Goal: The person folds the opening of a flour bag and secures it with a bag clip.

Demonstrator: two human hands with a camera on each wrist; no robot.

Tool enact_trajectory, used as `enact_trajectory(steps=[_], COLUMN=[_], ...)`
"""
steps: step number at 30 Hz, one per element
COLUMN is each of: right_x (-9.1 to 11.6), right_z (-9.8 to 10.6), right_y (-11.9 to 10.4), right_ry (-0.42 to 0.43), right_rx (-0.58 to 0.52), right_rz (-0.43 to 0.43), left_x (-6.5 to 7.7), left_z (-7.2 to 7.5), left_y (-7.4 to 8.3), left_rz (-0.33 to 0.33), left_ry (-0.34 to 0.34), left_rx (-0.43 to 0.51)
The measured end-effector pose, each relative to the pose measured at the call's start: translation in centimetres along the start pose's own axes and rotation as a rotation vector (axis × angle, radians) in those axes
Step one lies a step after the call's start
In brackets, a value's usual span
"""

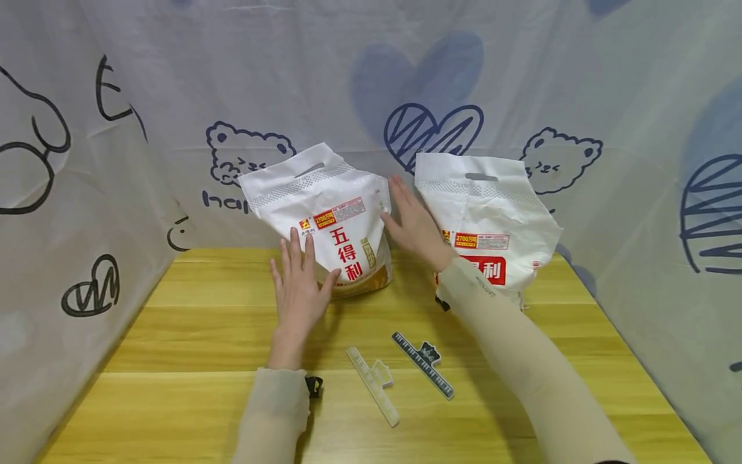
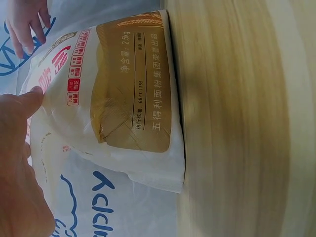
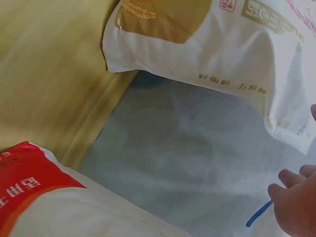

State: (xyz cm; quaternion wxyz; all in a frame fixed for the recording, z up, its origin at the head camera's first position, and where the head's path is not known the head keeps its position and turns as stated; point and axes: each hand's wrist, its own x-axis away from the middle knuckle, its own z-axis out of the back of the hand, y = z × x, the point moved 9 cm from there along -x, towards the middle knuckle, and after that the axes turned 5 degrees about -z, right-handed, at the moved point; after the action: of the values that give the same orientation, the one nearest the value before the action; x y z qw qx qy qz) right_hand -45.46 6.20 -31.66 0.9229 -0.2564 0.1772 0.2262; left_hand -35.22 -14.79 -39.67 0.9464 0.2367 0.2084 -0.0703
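Left hand: fingers spread against the left flour bag.
Right hand: fingers straight beside its right flank; contact I couldn't tell.
Bag stance: upright near the surface's far edge, left of centre.
Handling: I judged it heavy, soft, slippery.
Best hold: handle slot, base supported.

On the tabletop, the first bag stands at eleven o'clock, the second bag at one; before them, the near clip has the far clip at two.
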Motion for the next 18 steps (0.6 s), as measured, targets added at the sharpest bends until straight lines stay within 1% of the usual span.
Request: enact_trajectory(steps=[5,8,11,15,18], right_x=[-1.0,-1.6,-2.0,-2.2,-2.2], right_z=[-0.4,-0.5,-0.5,-0.3,-0.1], right_y=[0.3,0.4,0.6,0.8,0.8], right_ry=[-0.055,-0.064,-0.045,0.005,0.038], right_rx=[-0.032,-0.085,-0.176,-0.316,-0.381], right_rz=[-0.071,-0.106,-0.138,-0.176,-0.203], left_x=[0.0,-0.1,-0.2,-0.3,-0.3], left_z=[0.0,0.2,0.5,0.7,0.8], left_y=[0.0,0.2,0.7,1.1,1.1], left_rz=[0.0,0.001,-0.008,-0.024,-0.03], left_ry=[0.003,0.007,0.016,0.022,0.034], left_rx=[-0.004,-0.005,-0.005,-0.006,-0.011])
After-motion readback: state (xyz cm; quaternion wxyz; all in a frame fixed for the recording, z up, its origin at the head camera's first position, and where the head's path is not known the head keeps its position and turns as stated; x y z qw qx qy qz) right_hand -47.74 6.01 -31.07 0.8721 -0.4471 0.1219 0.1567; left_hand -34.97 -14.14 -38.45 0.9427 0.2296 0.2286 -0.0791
